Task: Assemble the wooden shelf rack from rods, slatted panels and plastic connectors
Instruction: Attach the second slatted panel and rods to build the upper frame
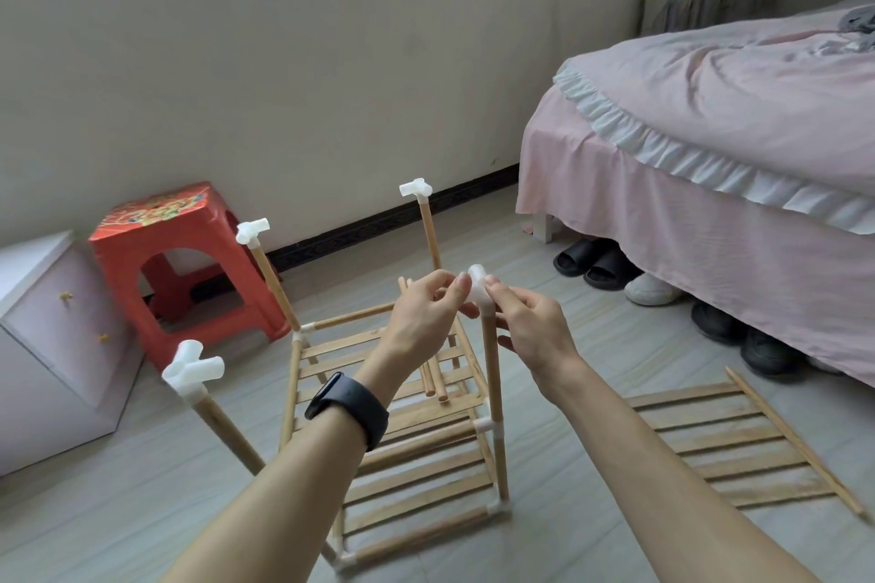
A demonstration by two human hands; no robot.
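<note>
The left hand [426, 312] and right hand [530, 327] are both pinching the white plastic corner connector [477, 286] narrowly between their fingertips, one from each side. The connector is sitting atop the pale wooden upright rod [492, 369] at the front right corner of the half-built slatted wooden rack [416, 454]. A spare slatted wooden panel [719, 445] is lying on the grey floor [142, 511], to the rack's right.

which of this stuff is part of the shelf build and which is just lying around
Job: half-built rack, white connector pinched by left hand and right hand, loose rods, spare slatted panel.
Lying about: red stool, cabinet, bed, shoes.
</note>
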